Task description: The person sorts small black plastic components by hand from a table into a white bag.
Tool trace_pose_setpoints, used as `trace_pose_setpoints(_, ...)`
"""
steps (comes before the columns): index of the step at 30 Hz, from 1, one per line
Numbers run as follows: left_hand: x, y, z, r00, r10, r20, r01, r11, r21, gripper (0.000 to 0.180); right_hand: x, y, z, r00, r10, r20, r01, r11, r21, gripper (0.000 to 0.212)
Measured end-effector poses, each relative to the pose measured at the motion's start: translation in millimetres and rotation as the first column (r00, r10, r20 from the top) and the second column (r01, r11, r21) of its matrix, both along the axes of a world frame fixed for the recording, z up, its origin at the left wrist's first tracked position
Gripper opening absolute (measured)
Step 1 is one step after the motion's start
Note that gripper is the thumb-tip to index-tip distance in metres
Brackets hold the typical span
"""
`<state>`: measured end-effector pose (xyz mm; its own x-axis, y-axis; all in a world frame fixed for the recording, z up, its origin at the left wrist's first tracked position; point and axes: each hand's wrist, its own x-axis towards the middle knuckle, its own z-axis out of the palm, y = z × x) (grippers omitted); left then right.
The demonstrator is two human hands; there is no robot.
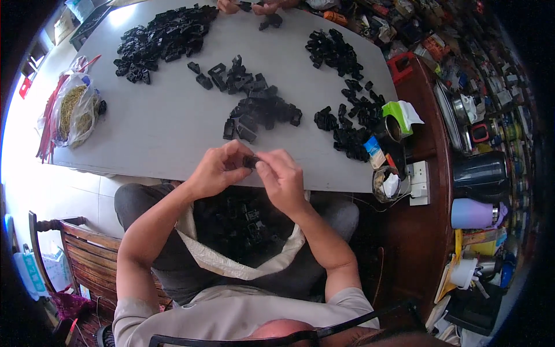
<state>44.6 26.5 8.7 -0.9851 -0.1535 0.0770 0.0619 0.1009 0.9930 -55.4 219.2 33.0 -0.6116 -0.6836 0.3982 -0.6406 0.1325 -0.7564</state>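
Note:
Between my two hands, just over the table's near edge, is a small black plastic part (251, 162). My left hand (222, 168) grips it with bent fingers and thumb from the left. The fingertips of my right hand (280, 176) pinch at its right side. Right beyond my hands a loose pile of black plastic parts (269, 110) lies on the grey table (167, 127). Below, on my lap, an open white sack (231, 267) holds many more black parts (251, 222).
A large black heap (167, 37) lies far left, smaller heaps (335, 52) at right. Another person's hands (263, 7) work at the far edge. A plastic bag of dried plant matter (75, 113) sits left; a tissue pack (399, 115), tin (388, 128) and glass jar (386, 184) stand right.

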Motion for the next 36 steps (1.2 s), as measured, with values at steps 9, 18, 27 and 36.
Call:
trace_pose_setpoints(9,1,-1,-7,0.999,-0.027,-0.02,0.03,0.983,0.182,0.029,9,0,-8,0.991,-0.008,-0.136,0.0,0.998,-0.058,0.032)
trace_pose_setpoints(18,0,-3,1,0.998,-0.035,0.046,0.032,0.997,0.074,0.028,4,-1,-6,0.995,0.006,-0.1,-0.01,0.999,-0.038,0.032)
trace_pose_setpoints(27,0,-1,6,0.994,-0.066,0.085,0.057,0.993,0.107,0.028,-7,3,-6,0.984,0.013,-0.18,-0.014,1.0,-0.001,0.035)
trace_pose_setpoints(36,0,-5,-5,0.992,-0.118,0.044,0.11,0.982,0.152,0.03,-3,0,-8,0.943,0.017,-0.333,0.0,0.999,0.05,0.035)
